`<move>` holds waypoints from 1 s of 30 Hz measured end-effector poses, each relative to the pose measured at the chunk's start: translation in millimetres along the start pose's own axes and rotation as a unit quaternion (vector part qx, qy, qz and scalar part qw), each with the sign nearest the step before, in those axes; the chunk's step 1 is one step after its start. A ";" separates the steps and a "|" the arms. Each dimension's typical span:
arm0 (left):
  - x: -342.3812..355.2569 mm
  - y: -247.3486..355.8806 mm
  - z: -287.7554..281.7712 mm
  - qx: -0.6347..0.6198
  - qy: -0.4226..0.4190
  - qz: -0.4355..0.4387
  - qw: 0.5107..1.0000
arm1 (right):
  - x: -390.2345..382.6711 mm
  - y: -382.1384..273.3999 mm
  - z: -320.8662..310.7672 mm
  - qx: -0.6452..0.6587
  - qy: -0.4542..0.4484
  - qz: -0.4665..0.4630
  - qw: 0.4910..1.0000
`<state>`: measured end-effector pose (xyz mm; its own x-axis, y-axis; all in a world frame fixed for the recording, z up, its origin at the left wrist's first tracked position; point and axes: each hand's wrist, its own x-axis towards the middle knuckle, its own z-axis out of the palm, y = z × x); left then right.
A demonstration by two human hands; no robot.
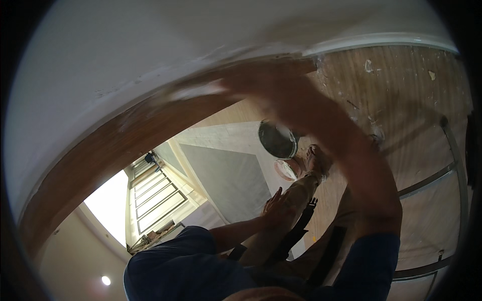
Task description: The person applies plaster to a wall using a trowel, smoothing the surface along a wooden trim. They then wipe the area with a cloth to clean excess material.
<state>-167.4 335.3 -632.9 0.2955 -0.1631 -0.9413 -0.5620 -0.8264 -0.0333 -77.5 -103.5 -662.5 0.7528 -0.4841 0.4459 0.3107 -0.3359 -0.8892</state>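
Observation:
My right hand, smeared by motion, reaches up to the brown wooden trim. From its fingers a blurred pale, flat strip extends leftward along the trim; its kind cannot be made out. White smears mark the seam between the trim and the white wall. My left hand rests open on my bent knee, fingers laid along the trouser leg, holding nothing. Below my right forearm stands a dark bucket. Beside it sits a reddish round tub with whitish material inside.
Spots of white material and small scraps lie on the wood-look floor. A metal frame stands at the right. On the left, beyond the trim, are a grey panel, a bright opening and a railing-like frame.

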 end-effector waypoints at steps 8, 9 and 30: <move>15.4 -28.2 27.2 0.045 0.026 0.067 0.996 | -5.4 -1.2 -35.4 -0.100 -0.058 -0.006 0.993; 11.7 -20.9 23.2 0.035 0.024 0.044 0.998 | 10.7 -19.0 -27.3 -0.101 -0.056 -0.060 0.992; 8.4 -7.4 5.1 -0.001 -0.003 0.022 1.000 | -85.5 149.9 3.2 -0.194 0.050 0.027 0.979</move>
<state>-164.7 342.8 -642.3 0.2669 -0.1960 -0.9436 -0.5730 -0.8195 0.0081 -93.4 -109.9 -834.2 0.6956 -0.5800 0.4240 0.0138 -0.5793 -0.8150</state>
